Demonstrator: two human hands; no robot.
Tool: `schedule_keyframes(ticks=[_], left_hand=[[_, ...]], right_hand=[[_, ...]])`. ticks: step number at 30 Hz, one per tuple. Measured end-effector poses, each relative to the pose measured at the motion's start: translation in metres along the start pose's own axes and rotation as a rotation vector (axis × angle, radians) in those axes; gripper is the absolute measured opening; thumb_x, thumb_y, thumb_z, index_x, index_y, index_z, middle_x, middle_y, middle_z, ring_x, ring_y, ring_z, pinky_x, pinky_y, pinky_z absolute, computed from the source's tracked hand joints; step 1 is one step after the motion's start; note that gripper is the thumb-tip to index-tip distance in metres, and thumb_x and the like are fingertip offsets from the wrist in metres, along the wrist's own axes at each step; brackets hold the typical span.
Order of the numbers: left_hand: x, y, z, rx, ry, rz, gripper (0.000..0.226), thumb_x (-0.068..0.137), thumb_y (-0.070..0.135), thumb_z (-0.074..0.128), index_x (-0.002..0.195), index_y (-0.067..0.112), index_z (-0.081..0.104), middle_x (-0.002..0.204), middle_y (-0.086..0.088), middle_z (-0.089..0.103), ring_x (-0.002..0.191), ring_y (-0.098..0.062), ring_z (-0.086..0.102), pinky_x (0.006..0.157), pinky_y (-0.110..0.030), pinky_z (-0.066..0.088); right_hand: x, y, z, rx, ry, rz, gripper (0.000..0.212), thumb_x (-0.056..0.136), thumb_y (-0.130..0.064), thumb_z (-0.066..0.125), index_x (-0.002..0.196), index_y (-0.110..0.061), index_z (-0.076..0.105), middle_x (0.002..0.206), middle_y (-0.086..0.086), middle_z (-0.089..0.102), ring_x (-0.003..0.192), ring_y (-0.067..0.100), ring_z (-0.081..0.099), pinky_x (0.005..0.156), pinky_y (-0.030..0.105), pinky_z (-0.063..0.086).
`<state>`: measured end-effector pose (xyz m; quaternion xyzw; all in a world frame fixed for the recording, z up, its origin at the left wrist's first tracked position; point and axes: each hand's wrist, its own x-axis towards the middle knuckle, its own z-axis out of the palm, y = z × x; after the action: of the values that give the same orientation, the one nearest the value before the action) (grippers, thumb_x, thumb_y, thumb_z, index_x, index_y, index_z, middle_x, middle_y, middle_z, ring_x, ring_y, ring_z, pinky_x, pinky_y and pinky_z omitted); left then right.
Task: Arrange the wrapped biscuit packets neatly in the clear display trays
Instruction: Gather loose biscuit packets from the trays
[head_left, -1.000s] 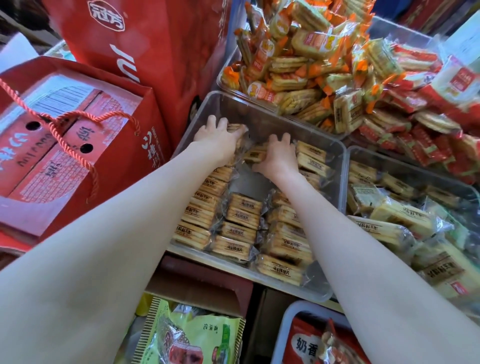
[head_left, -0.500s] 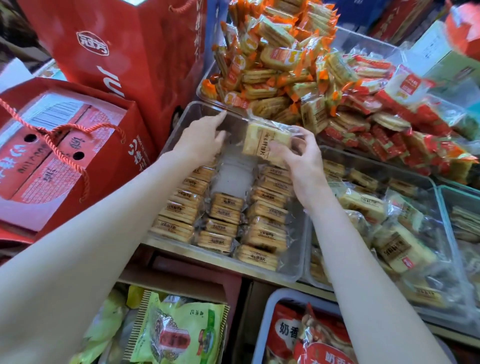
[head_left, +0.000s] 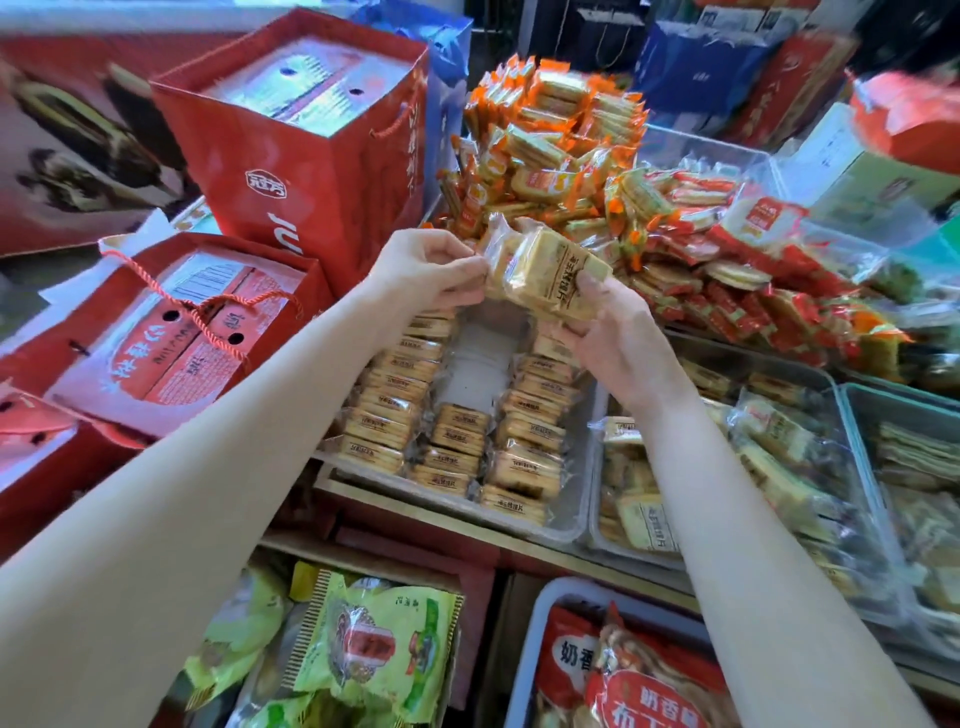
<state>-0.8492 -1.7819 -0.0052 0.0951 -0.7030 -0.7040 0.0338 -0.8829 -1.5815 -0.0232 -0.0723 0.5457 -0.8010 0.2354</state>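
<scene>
Two hands (head_left: 431, 270) (head_left: 618, 338), one Chinese-lettered biscuit packet (head_left: 545, 273)

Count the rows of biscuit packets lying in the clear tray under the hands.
3: left row, short middle row at the near end, right row. Far packets may hide behind the held biscuit packet.

**Packet held over the tray**

Both hands raised above the clear tray (head_left: 563, 525): left hand (head_left: 426, 273) pinching the wrapper end, right hand (head_left: 615, 332) gripping the biscuit packet (head_left: 545, 273) from beneath. Below, three rows of packets (head_left: 457, 441), middle row only partly filled. Behind, heaped orange-wrapped biscuits (head_left: 550, 150).
</scene>
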Motion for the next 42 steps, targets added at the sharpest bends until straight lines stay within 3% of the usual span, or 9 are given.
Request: schedule_keyframes(ticks=[4, 10, 16, 22, 27, 31, 34, 39, 42], left_hand=[[-0.01, 0.013, 0.0, 0.068, 0.091, 0.023, 0.015, 0.091, 0.002, 0.057, 0.076, 0.006, 0.055, 0.078, -0.009, 0.063, 0.062, -0.009, 0.068, 0.065, -0.023, 0.058], [-0.03, 0.038, 0.007, 0.199, 0.184, 0.081, 0.014, 0.089, 0.004, 0.061, 0.076, 0.007, 0.055, 0.083, -0.015, 0.064, 0.072, -0.017, 0.068, 0.06, -0.02, 0.057], [-0.048, 0.049, 0.02, 0.214, 0.096, 0.094, 0.013, 0.088, 0.003, 0.062, 0.076, 0.006, 0.057, 0.09, -0.023, 0.065, 0.079, -0.025, 0.069, 0.067, -0.027, 0.059], [-0.059, 0.06, 0.031, 0.247, 0.076, 0.057, 0.011, 0.09, 0.006, 0.059, 0.08, 0.01, 0.06, 0.095, -0.02, 0.065, 0.084, -0.023, 0.069, 0.076, -0.031, 0.059], [-0.07, 0.067, 0.033, 0.031, 0.004, 0.054, 0.01, 0.092, 0.016, 0.058, 0.098, 0.008, 0.061, 0.103, -0.014, 0.065, 0.087, -0.017, 0.066, 0.08, -0.024, 0.056], [-0.075, 0.066, 0.035, 0.455, 0.024, 0.216, 0.024, 0.076, 0.019, 0.077, 0.095, 0.011, 0.065, 0.097, -0.001, 0.068, 0.086, -0.012, 0.066, 0.08, -0.022, 0.051], [-0.077, 0.071, 0.038, 0.551, 0.112, 0.328, 0.021, 0.074, 0.019, 0.078, 0.09, 0.009, 0.067, 0.089, 0.0, 0.067, 0.078, -0.01, 0.064, 0.077, -0.022, 0.051], [-0.08, 0.079, 0.029, 0.35, -0.012, 0.26, 0.011, 0.078, 0.006, 0.072, 0.089, 0.004, 0.07, 0.087, -0.011, 0.071, 0.079, -0.02, 0.07, 0.077, -0.029, 0.058], [-0.084, 0.08, 0.024, 0.252, -0.08, 0.181, 0.017, 0.079, 0.006, 0.07, 0.094, 0.0, 0.068, 0.091, -0.014, 0.071, 0.083, -0.021, 0.071, 0.078, -0.028, 0.058]], right_hand=[[-0.007, -0.018, 0.01, 0.04, 0.046, -0.012, 0.027, 0.096, -0.021, 0.048, 0.121, -0.011, 0.053, 0.12, 0.011, 0.064, 0.108, 0.024, 0.063, 0.088, 0.035, 0.052], [-0.02, -0.038, 0.017, -0.316, 0.182, -0.135, 0.028, 0.091, -0.024, 0.061, 0.112, -0.01, 0.048, 0.108, 0.011, 0.063, 0.091, 0.022, 0.067, 0.081, 0.041, 0.057], [-0.035, -0.049, 0.021, -0.5, 0.147, -0.116, 0.051, 0.085, -0.041, 0.066, 0.123, -0.014, 0.046, 0.119, 0.01, 0.06, 0.108, 0.023, 0.061, 0.091, 0.04, 0.051], [-0.048, -0.057, 0.014, -0.345, -0.02, 0.05, 0.055, 0.087, -0.035, 0.065, 0.132, -0.014, 0.041, 0.12, 0.015, 0.061, 0.105, 0.03, 0.065, 0.091, 0.039, 0.054], [-0.046, -0.064, 0.017, -0.321, 0.142, -0.029, 0.049, 0.085, -0.035, 0.068, 0.125, -0.014, 0.05, 0.115, 0.011, 0.066, 0.108, 0.028, 0.062, 0.084, 0.039, 0.054], [-0.049, -0.066, 0.021, -0.332, 0.169, -0.036, 0.049, 0.084, -0.036, 0.067, 0.124, -0.013, 0.05, 0.111, 0.009, 0.066, 0.104, 0.025, 0.063, 0.079, 0.035, 0.054], [-0.053, -0.069, 0.024, -0.39, 0.159, -0.062, 0.049, 0.085, -0.036, 0.066, 0.124, -0.012, 0.051, 0.109, 0.009, 0.066, 0.099, 0.023, 0.063, 0.073, 0.032, 0.053], [-0.061, -0.083, 0.02, -0.408, 0.079, -0.066, 0.037, 0.085, -0.034, 0.067, 0.113, -0.017, 0.049, 0.107, 0.008, 0.068, 0.106, 0.026, 0.063, 0.094, 0.045, 0.051], [-0.065, -0.084, 0.018, -0.432, 0.009, -0.069, 0.048, 0.082, -0.036, 0.069, 0.12, -0.017, 0.046, 0.113, 0.01, 0.065, 0.11, 0.026, 0.06, 0.098, 0.048, 0.048]])
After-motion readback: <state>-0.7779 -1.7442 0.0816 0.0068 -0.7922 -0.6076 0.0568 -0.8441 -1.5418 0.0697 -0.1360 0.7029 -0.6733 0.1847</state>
